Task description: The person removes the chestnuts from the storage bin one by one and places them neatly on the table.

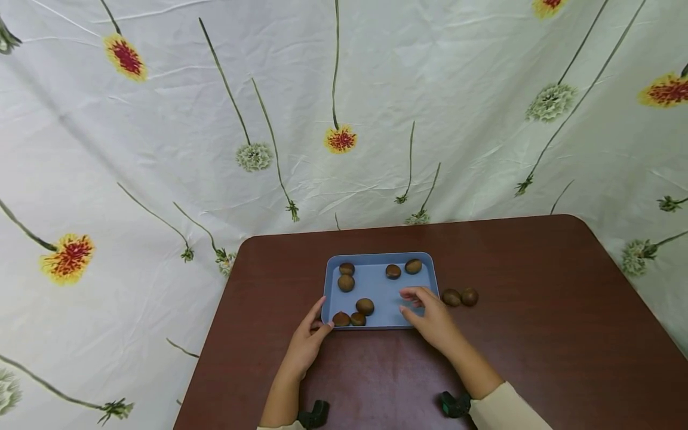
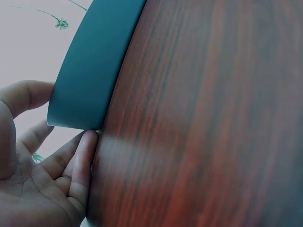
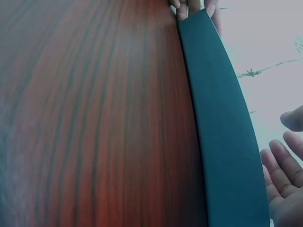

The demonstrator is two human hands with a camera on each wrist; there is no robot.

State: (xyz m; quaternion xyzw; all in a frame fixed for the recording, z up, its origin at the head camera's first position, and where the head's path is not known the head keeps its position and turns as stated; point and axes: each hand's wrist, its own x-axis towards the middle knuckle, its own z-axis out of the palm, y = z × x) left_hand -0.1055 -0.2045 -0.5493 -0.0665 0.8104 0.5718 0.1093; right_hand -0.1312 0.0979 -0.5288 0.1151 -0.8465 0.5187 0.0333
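Fingers of my left hand (image 1: 303, 346) are gripping the tray's (image 1: 383, 259) near-left corner. My right hand (image 1: 433, 319) is hovering, fingers parted, near two chestnuts (image 1: 451, 297) outside its right edge.

Shallow rectangular tray (image 1: 388, 300), pale blue with rounded corners and a low rim, lying flat on a dark reddish-brown table (image 1: 537, 334). The left hand (image 1: 304, 343) grips its near left corner; the right hand (image 1: 430, 315), fingers slightly curved, hovers over its right part, holding nothing. Seven glossy brown chestnuts (image 1: 365, 307) lie within: two toward the far left, two toward the far right, three clustered at the near left. Two further chestnuts (image 1: 451, 297) lie side by side just beyond the right wall.
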